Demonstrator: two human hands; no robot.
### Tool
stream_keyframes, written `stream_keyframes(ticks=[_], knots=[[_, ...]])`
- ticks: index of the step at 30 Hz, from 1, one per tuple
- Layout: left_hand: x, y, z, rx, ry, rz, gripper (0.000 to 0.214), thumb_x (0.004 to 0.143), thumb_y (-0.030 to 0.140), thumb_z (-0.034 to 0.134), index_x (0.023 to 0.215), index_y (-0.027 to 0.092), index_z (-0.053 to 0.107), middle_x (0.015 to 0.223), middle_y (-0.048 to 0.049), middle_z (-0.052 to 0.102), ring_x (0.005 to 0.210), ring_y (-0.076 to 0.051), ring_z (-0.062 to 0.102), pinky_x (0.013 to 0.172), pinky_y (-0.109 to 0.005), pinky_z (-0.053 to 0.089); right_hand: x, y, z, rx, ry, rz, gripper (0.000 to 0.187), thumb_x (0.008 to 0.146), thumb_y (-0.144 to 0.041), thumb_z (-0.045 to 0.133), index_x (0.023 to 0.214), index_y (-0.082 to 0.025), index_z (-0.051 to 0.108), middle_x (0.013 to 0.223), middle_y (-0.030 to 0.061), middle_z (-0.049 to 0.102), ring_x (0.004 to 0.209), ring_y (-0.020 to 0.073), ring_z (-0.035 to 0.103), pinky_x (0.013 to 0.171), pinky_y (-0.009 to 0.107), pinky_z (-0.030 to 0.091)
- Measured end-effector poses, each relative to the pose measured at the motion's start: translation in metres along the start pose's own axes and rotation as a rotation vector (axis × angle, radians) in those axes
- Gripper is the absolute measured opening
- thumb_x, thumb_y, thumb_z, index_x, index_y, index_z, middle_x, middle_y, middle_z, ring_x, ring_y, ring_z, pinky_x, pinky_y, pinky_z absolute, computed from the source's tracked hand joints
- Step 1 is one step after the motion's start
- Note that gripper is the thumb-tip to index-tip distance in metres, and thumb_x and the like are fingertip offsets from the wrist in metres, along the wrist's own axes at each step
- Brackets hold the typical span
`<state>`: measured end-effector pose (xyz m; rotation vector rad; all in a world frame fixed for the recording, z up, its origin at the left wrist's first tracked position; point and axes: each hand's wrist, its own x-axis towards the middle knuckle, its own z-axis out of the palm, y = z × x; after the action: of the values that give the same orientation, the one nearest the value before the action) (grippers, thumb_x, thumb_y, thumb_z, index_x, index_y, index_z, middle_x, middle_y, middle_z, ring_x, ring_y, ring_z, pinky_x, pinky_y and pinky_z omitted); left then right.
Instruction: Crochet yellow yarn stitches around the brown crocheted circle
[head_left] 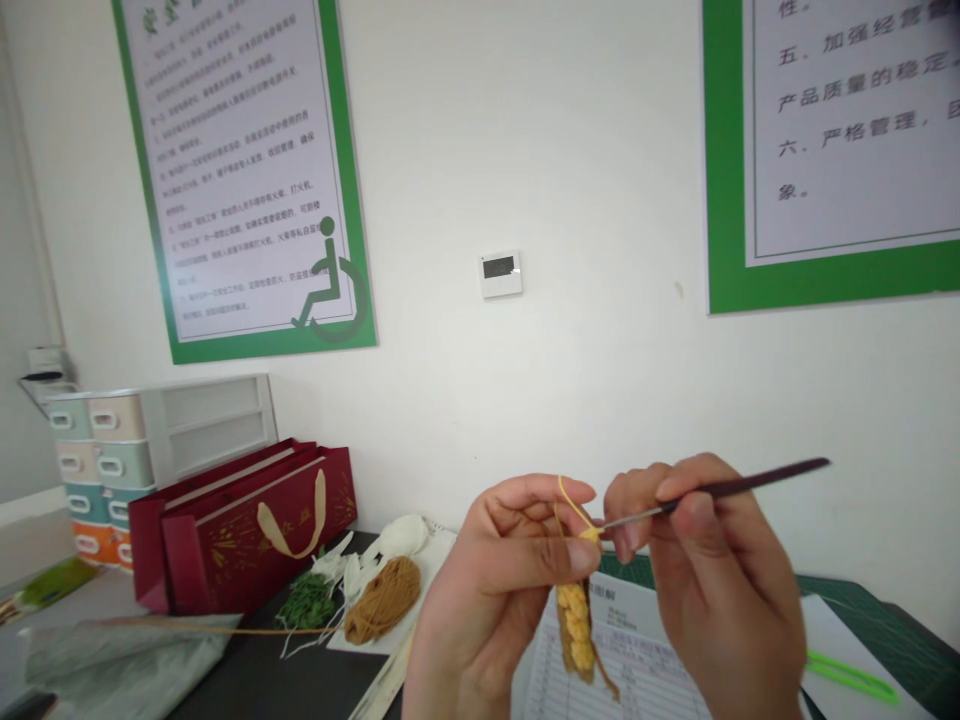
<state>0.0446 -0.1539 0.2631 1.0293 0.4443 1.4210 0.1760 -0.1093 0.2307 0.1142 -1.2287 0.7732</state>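
Note:
Between the thumb and fingers of my left hand [510, 560] is a small yellow and brown crochet piece [576, 630], which hangs down below the fingertips with a short brown yarn end. A strand of yellow yarn [576, 503] loops over my left index finger. My right hand [712, 560] grips a crochet hook [742, 483] with a dark handle and a thin metal shaft. The hook's tip meets the top of the yellow stitches at my left thumb. The exact loop on the tip is too small to make out.
A printed sheet [622, 660] lies under my hands, over a green cutting mat [840, 600]. A bright green tool [851, 677] is at right. Brown yarn [384, 598], green yarn [306, 600], dark red gift bags [225, 540] and a drawer unit [206, 420] stand or lie leftward.

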Motion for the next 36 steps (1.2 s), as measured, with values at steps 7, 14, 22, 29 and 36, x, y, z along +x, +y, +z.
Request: stream_keyframes(ticks=[7,14,22,29,36], knots=[[0.002,-0.007,0.007,0.167,0.132,0.212,0.024,0.063,0.011,0.092,0.085,0.017,0.083,0.079,-0.0041,0.076,0.071,-0.011,0.066,0.069,-0.019,0.051,0.002,0.010,0.005,-0.131,-0.035,0.077,0.011,0.100,-0.027,0.059,0.093,-0.024,0.066,0.089,0.0029,0.065,0.083,0.0168,0.067,0.072,0.029,0.058],[0.001,-0.008,0.010,0.211,0.208,0.226,0.028,0.064,0.014,0.093,0.090,0.018,0.084,0.078,-0.0041,0.075,0.072,-0.011,0.063,0.069,-0.019,0.050,0.000,0.011,-0.002,-0.251,0.035,-0.024,0.007,0.099,-0.025,0.062,0.100,-0.025,0.069,0.091,0.0032,0.071,0.086,0.0183,0.070,0.075,0.031,0.058],[0.005,-0.009,-0.001,0.185,0.146,0.206,0.026,0.065,0.013,0.093,0.089,0.018,0.084,0.076,-0.0024,0.073,0.076,-0.012,0.067,0.073,-0.019,0.052,0.003,0.013,-0.009,-0.114,0.045,0.079,0.007,0.102,-0.029,0.057,0.100,-0.026,0.063,0.089,0.0022,0.072,0.087,0.0178,0.069,0.080,0.033,0.056],[0.003,-0.008,-0.001,0.157,0.154,0.211,0.024,0.067,0.009,0.091,0.088,0.016,0.085,0.072,-0.0019,0.075,0.068,-0.008,0.065,0.068,-0.014,0.051,0.009,0.012,-0.017,-0.123,-0.061,0.035,0.008,0.104,-0.028,0.053,0.102,-0.025,0.059,0.089,0.0030,0.074,0.083,0.0168,0.066,0.077,0.032,0.054],[0.006,-0.009,-0.002,0.150,0.161,0.216,0.026,0.066,0.008,0.090,0.090,0.016,0.084,0.071,-0.0012,0.076,0.066,-0.007,0.065,0.067,-0.014,0.051,0.012,0.000,-0.023,-0.295,-0.161,-0.096,0.012,0.105,-0.019,0.049,0.105,-0.024,0.060,0.092,0.0024,0.073,0.088,0.0173,0.068,0.078,0.034,0.053]])
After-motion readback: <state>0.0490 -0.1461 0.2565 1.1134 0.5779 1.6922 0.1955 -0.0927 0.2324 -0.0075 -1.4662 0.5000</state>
